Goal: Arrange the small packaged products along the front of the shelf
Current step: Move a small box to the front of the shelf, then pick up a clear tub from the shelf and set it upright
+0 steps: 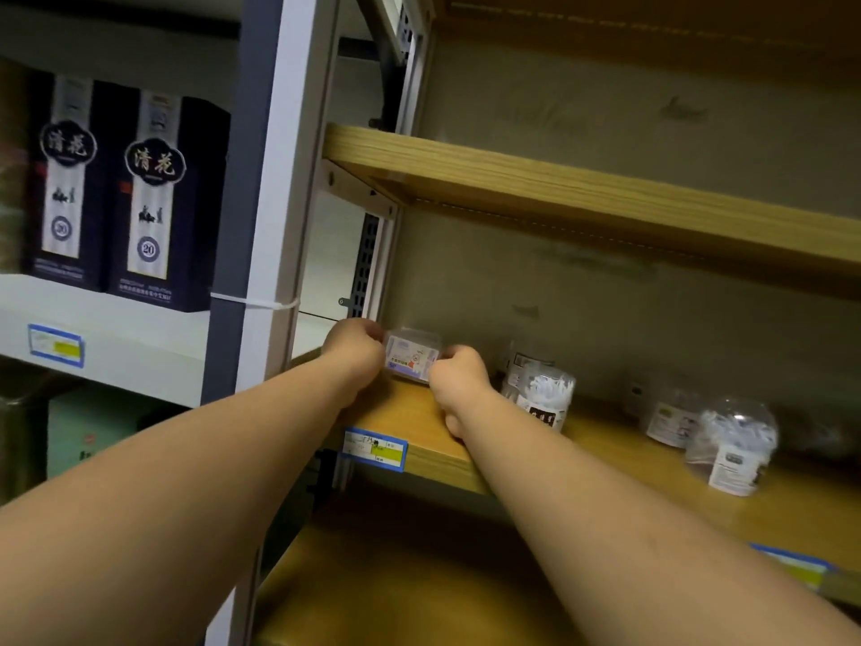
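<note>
A small clear plastic box [412, 354] with a white and purple label stands at the far left of the wooden shelf [433, 440]. My left hand [356, 349] grips its left end and my right hand [459, 377] grips its right end, fingers curled round it. Right of it stands a clear tub of cotton swabs [540, 396], with another tub [524, 366] behind it. Farther right are two more clear tubs [736, 447] [668, 419], blurred.
A blue and yellow price tag [375, 449] sits on the shelf's front edge below my hands. A wooden shelf [559, 184] runs above, another below. Two dark boxed bottles [153, 202] stand on the white rack at the left, past the grey upright [275, 202].
</note>
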Demonstrator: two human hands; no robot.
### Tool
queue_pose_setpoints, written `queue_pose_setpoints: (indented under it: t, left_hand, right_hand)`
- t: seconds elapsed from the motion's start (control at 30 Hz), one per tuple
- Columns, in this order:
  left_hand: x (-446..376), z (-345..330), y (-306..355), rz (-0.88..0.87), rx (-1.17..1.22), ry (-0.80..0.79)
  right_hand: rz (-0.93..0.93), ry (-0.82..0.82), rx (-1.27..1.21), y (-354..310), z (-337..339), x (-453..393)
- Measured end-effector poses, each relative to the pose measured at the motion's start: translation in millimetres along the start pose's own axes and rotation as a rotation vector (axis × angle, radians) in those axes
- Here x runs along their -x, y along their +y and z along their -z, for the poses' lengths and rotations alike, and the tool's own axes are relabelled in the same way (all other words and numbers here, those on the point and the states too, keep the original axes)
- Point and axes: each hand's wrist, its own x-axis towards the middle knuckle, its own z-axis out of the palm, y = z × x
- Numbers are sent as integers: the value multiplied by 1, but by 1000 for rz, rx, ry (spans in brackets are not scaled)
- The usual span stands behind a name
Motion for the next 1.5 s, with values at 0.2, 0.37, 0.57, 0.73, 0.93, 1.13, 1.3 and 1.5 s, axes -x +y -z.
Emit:
queue_pose_setpoints:
  t: [0.2,0.37,0.57,0.73,0.93,1.13,1.3,1.5]
  left_hand:
    - [-8,-2,-7,71,-53,9]
    - [-3,-4,-2,69,-150,-3]
    - [21,4,19,30,-280,39]
    - [47,-3,66,-305,-281,223]
    - [105,-71,140,-453,84,13]
    - [163,-178,201,-502,125,-204]
    - [197,-279,241,-552,109,-278]
    - [229,-415,281,-439,18,-394]
  right_hand:
    - [-58,-26,112,-2,-2,-3]
    - [-90,-62,175,-11,0,2]
    - [-28,-76,193,-19,11,24]
    - [208,-38,214,-38,42,42]
    - [346,210,37,-38,137,58]
    - [271,399,44,13,269,56]
    - [219,522,91,69,377,41]
    - [97,577,69,145,517,-8]
